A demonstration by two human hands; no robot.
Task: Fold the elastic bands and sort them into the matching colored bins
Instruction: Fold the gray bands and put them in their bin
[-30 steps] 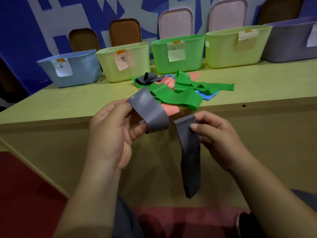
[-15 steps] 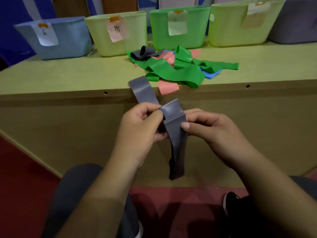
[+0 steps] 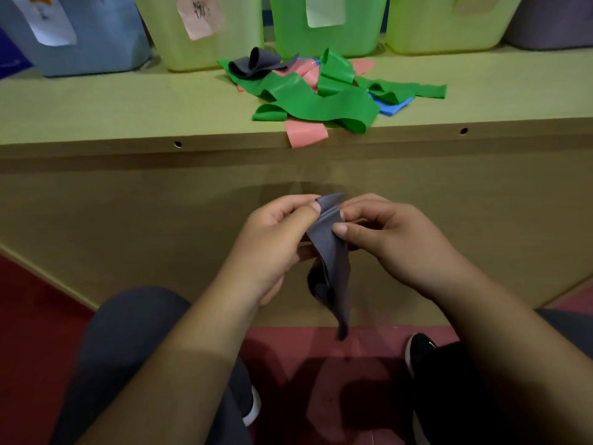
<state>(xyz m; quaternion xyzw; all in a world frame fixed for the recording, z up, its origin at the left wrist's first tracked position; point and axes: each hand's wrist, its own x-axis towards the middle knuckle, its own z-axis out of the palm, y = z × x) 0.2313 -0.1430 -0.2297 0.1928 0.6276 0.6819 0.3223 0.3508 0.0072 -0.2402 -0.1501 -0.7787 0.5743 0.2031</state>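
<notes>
A grey elastic band (image 3: 332, 261) hangs folded below the table's front edge. My left hand (image 3: 272, 245) pinches its upper end from the left and my right hand (image 3: 388, 236) pinches it from the right, thumbs on the fold. On the table lies a pile of bands: long green ones (image 3: 314, 101), a pink one (image 3: 306, 133) at the edge, a blue one (image 3: 393, 107) and another grey one (image 3: 253, 64). Along the back stand a blue bin (image 3: 96, 43), two yellow-green bins (image 3: 224, 36) (image 3: 442, 30), a green bin (image 3: 327, 36) and a grey-purple bin (image 3: 552, 24).
The table's front panel (image 3: 160, 203) stands right behind my hands. Below are a red floor (image 3: 321, 364), my knees and dark shoes (image 3: 420, 351). Paper labels hang on the bins' fronts.
My hands came together and dropped lower in front of the table. The grey band's raised loop was brought over onto the hanging strip, so it now hangs doubled and shorter.
</notes>
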